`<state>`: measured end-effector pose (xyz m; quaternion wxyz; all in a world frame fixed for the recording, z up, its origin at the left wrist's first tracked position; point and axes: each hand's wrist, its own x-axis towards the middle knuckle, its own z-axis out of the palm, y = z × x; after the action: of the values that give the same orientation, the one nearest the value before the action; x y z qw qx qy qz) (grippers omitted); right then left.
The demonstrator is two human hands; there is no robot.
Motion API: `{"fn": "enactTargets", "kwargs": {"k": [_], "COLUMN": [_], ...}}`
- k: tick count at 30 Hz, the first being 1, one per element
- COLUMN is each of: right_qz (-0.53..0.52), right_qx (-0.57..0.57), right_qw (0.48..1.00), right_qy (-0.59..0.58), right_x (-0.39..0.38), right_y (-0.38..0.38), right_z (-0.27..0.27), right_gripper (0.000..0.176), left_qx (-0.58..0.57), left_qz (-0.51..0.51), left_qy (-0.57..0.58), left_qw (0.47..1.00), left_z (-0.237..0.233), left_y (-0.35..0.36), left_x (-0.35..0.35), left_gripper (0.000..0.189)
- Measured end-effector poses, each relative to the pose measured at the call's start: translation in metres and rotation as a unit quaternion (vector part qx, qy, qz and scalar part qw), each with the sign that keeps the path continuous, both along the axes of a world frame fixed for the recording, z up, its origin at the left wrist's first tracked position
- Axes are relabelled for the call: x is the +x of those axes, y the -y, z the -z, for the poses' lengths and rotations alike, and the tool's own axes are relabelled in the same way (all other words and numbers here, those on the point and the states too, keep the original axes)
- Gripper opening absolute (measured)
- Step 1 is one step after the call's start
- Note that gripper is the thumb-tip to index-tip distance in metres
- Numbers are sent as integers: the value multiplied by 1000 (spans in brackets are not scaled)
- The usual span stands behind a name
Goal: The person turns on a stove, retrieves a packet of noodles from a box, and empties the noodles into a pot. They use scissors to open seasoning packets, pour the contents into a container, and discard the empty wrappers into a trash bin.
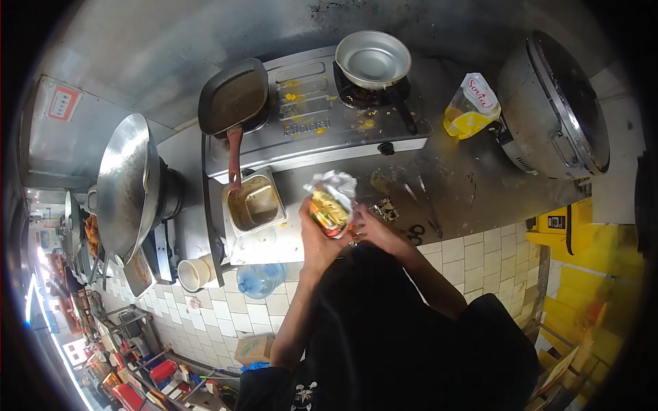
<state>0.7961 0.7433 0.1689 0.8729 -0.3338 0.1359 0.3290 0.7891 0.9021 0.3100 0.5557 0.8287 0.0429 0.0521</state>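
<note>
A brightly printed packet [331, 209], which looks like an instant noodle packet, is held up over the front of the counter. Its upper end is crumpled white and silver wrapping; yellow, red and green print shows below. My left hand [319, 236] wraps around its left side. At its lower right, my right hand [372, 229] has its fingers curled against the packet, partly hidden. A small shiny torn wrapper [384, 208] lies on the counter just right of my right hand. The square steel pan [257, 229], stained inside, stands left of my left hand.
Behind is a gas stove [308, 144] with food scraps, a square grill pan [236, 96] and a metal bowl [373, 60]. A yellow oil pouch [471, 106] and a large cooker [548, 109] stand right. Black-handled scissors [415, 233] lie near the front edge. A big wok [127, 185] stands left.
</note>
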Motion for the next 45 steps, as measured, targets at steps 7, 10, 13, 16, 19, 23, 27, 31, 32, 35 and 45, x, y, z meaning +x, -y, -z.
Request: {"fn": "enactTargets", "kwargs": {"k": [7, 10, 13, 16, 19, 23, 27, 31, 32, 35, 45], "right_qz": [93, 94, 117, 103, 90, 137, 178, 249, 88, 96, 188], "right_qx": [371, 371, 300, 268, 194, 140, 253, 245, 411, 317, -487], "right_qw": [923, 923, 945, 955, 975, 979, 947, 937, 907, 943, 790], "right_qy": [42, 40, 55, 73, 57, 61, 87, -26, -38, -13, 322], "right_x": [13, 21, 34, 38, 35, 24, 17, 33, 46, 80, 378], "right_y": [-8, 7, 12, 25, 37, 31, 25, 27, 47, 76, 140], "right_z": [-71, -92, -119, -128, -114, -108, -86, -136, -123, -176, -223], "right_gripper": [57, 55, 49, 46, 45, 45, 53, 50, 45, 47, 28], "left_qx": [-108, 16, -71, -129, -31, 37, -20, -165, -158, -211, -178], "left_qz": [131, 152, 140, 147, 139, 173, 181, 92, 71, 44, -95], "left_qy": [121, 182, 123, 100, 79, 168, 178, 180, 179, 136, 109], "left_qw": [978, 971, 980, 976, 987, 970, 967, 965, 969, 967, 973], "left_z": [-12, -29, -28, -29, -30, -47, -42, -32, -34, -42, -12], "left_y": [36, 37, 42, 40, 38, 38, 46, 49, 43, 20, -46], "left_x": [24, 40, 42, 45, 39, 43, 39, 24, 21, 11, -45], "left_gripper": [106, 106, 107, 108, 112, 108, 105, 115, 115, 112, 102]}}
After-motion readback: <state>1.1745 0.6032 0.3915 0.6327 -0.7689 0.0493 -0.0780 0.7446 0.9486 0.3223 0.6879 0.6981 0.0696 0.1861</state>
